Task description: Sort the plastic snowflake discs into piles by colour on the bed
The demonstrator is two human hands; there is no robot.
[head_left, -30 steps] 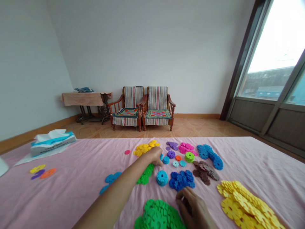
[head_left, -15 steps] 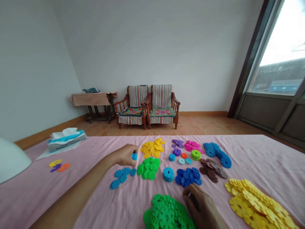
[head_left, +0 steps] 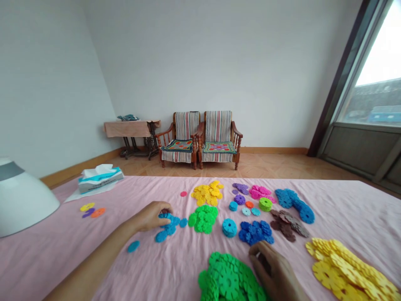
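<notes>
My left hand [head_left: 152, 215] reaches across the pink cloth [head_left: 78, 246] and rests with curled fingers on a small heap of light-blue snowflake discs [head_left: 169, 225]; whether it holds a disc I cannot make out. My right hand [head_left: 275, 271] lies low near the front, fingers curled against the big pile of green discs [head_left: 228, 278]. A smaller green cluster [head_left: 203, 218], a stacked light-blue disc [head_left: 229, 227] and dark-blue discs [head_left: 255, 232] lie between the hands.
Sorted heaps lie further out: yellow [head_left: 207, 192], purple [head_left: 239, 188], pink [head_left: 260, 192], blue [head_left: 294, 202], brown [head_left: 286, 223], a large yellow pile [head_left: 347, 271]. A tissue box [head_left: 99, 177] and white bowl-like object [head_left: 21, 200] stand left. Two armchairs [head_left: 200, 140] stand behind.
My left hand drew back leftwards from the middle discs with a light-blue disc and came down on the light-blue heap. The view has panned left. My right hand stays by the green pile.
</notes>
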